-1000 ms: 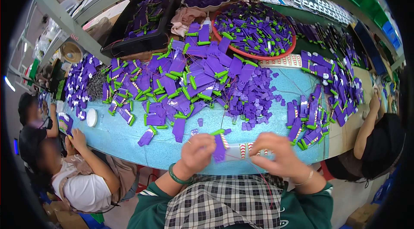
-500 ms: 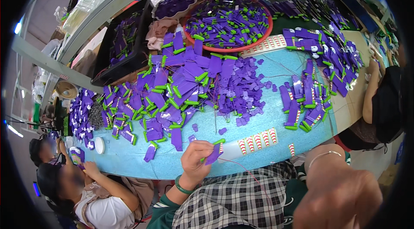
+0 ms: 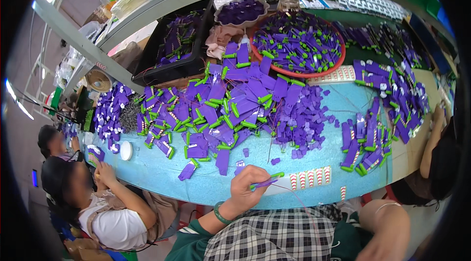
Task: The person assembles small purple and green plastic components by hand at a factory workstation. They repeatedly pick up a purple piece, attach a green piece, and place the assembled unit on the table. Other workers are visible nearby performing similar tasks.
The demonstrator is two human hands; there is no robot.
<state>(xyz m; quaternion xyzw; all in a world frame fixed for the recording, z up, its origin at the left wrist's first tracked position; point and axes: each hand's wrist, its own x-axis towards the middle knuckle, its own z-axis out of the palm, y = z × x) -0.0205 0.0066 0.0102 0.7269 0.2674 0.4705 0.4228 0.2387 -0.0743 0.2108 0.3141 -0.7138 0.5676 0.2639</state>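
My left hand, a green bangle at its wrist, pinches a flat purple plastic piece with a green end, seen nearly edge-on above the table's front edge. From it a thin red wire trails toward my checked apron. Just right of that hand lies a clear strip of red-and-white chevron stickers, and a single loose sticker sits farther right. My right hand is low at the right, over my lap and away from the table; its fingers are blurred and hidden.
Beyond my hands spreads a heap of purple-and-green pieces, with small purple tabs beside it. A red-rimmed basin and a black crate stand behind. More pieces lie right. Co-workers sit at both sides.
The view has shifted, so the table appears lower and farther right. My left hand has turned the purple piece from face-on to nearly edge-on. My right hand has dropped away from the camera.
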